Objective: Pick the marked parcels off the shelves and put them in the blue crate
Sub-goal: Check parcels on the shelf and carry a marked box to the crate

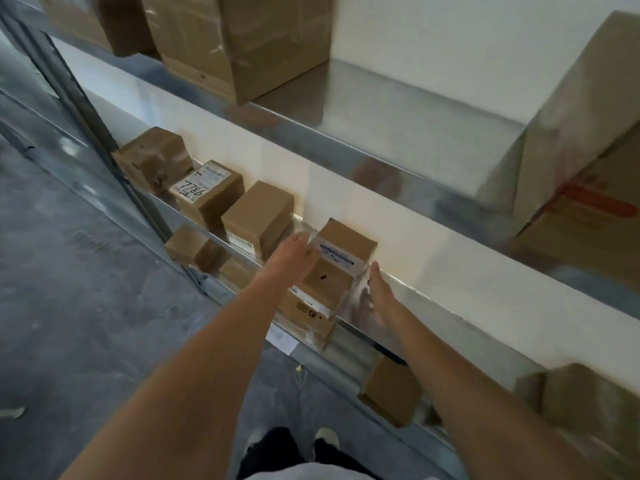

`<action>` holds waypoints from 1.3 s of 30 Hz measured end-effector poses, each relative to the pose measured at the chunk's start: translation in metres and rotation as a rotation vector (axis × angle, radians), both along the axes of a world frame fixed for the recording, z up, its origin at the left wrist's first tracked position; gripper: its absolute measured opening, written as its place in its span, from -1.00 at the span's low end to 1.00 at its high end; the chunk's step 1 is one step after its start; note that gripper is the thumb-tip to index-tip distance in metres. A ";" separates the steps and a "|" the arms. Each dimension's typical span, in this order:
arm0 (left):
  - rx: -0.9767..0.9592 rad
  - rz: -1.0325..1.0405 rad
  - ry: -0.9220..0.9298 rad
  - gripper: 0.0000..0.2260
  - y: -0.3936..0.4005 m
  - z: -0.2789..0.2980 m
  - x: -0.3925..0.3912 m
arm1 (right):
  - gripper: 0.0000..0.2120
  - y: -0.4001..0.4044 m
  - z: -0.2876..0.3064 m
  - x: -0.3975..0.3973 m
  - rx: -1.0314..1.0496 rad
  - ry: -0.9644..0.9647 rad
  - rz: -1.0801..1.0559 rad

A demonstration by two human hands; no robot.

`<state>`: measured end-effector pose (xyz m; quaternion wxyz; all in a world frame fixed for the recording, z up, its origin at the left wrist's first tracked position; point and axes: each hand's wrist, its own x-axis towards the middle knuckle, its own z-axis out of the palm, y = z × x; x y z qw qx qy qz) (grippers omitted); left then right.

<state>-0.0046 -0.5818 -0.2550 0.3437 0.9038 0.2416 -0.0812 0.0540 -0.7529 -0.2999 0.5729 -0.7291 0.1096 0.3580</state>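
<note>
My left hand (294, 252) lies flat against the left face of the small brown cardboard parcel with the dark dot on its top (325, 284), fingers straight. My right hand (375, 294) stands just beside its right face, fingers spread; I cannot tell whether it touches yet. So my grip is spread on both sides, clamping nothing so far.

The parcel sits on a stack at the front edge of the grey metal shelf (450, 306), touching a brown labelled box behind it (348, 245). If I squeeze with flat palms alone, I judge the taped, glossy sides may slide out of my grip. The stack below (306, 323) overhangs the edge a little, so a sideways pull could drag it off onto the grey concrete floor (86, 289). The blue crate is out of sight, so the carry is blind.
</note>
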 end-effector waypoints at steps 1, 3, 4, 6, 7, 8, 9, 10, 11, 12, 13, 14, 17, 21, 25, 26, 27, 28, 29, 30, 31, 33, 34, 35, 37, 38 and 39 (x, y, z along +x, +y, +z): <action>0.045 -0.049 0.004 -0.56 -0.001 -0.003 0.007 | -0.45 0.002 -0.005 0.002 0.035 0.043 -0.022; 0.120 -0.144 0.045 -0.45 -0.006 -0.011 0.019 | -0.48 0.006 -0.013 0.003 0.085 0.114 -0.102; 0.157 -0.169 0.072 -0.34 -0.009 -0.017 0.025 | -0.47 0.009 -0.017 0.002 0.100 0.140 -0.159; 0.234 -0.179 0.127 -0.14 -0.013 -0.024 0.030 | -0.43 0.018 -0.021 -0.004 0.123 0.185 -0.223; 0.271 -0.185 0.165 -0.05 -0.016 -0.024 0.032 | -0.39 0.024 -0.022 -0.007 0.158 0.196 -0.238; 0.284 -0.198 0.196 0.04 -0.019 -0.023 0.034 | -0.34 0.029 -0.026 -0.008 0.204 0.190 -0.262; 0.270 -0.202 0.227 0.13 -0.021 -0.021 0.035 | -0.34 0.032 -0.030 -0.007 0.222 0.186 -0.297; 0.239 -0.200 0.254 0.20 -0.022 -0.019 0.036 | -0.36 0.034 -0.039 -0.006 0.230 0.170 -0.344; 0.205 -0.200 0.269 0.24 -0.021 -0.018 0.036 | -0.39 0.035 -0.044 -0.006 0.216 0.158 -0.379; 0.181 -0.208 0.271 0.26 -0.020 -0.019 0.036 | -0.41 0.039 -0.036 -0.010 0.185 0.161 -0.411; 0.161 -0.222 0.267 0.27 -0.017 -0.020 0.036 | -0.43 0.046 -0.026 -0.015 0.150 0.164 -0.445; 0.148 -0.236 0.259 0.27 -0.014 -0.020 0.036 | -0.44 0.049 -0.027 -0.017 0.132 0.165 -0.472; 0.136 -0.269 0.241 0.26 -0.009 -0.023 0.033 | -0.43 0.053 -0.028 -0.023 0.067 0.162 -0.507; 0.109 -0.299 0.252 0.24 0.002 -0.025 0.039 | -0.52 0.049 -0.031 -0.031 0.048 0.138 -0.518; -0.063 -0.212 0.180 0.12 0.025 -0.025 0.044 | -0.60 0.049 -0.027 -0.041 0.117 0.172 -0.520; -0.161 -0.182 0.164 0.09 0.031 -0.026 0.045 | -0.53 0.051 -0.027 -0.043 0.179 0.172 -0.526; -0.291 -0.158 0.164 0.08 0.037 -0.028 0.046 | -0.45 0.052 -0.027 -0.046 0.245 0.170 -0.542; -0.438 -0.133 0.168 0.09 0.043 -0.029 0.047 | -0.39 0.054 -0.029 -0.047 0.314 0.168 -0.558; -0.565 -0.108 0.176 0.10 0.049 -0.029 0.047 | -0.36 0.055 -0.028 -0.047 0.364 0.166 -0.572; -0.662 -0.088 0.185 0.11 0.053 -0.030 0.048 | -0.36 0.056 -0.028 -0.047 0.413 0.172 -0.575; -0.737 -0.080 0.194 0.08 0.057 -0.029 0.046 | -0.38 0.057 -0.025 -0.047 0.451 0.188 -0.571; -0.881 -0.081 0.220 -0.02 0.062 -0.028 0.042 | -0.38 0.058 -0.023 -0.047 0.511 0.232 -0.550; -0.936 -0.080 0.237 -0.07 0.063 -0.031 0.040 | -0.36 0.059 -0.020 -0.047 0.529 0.249 -0.539; -0.978 -0.080 0.255 -0.13 0.065 -0.032 0.038 | -0.33 0.061 -0.019 -0.046 0.540 0.258 -0.541; -1.031 -0.084 0.273 -0.18 0.068 -0.034 0.036 | -0.27 0.063 -0.016 -0.046 0.579 0.281 -0.580; -1.065 -0.087 0.286 -0.17 0.070 -0.035 0.036 | -0.22 0.062 -0.017 -0.046 0.616 0.297 -0.593; -1.100 -0.085 0.311 -0.18 0.072 -0.034 0.037 | -0.17 0.061 -0.017 -0.047 0.661 0.318 -0.604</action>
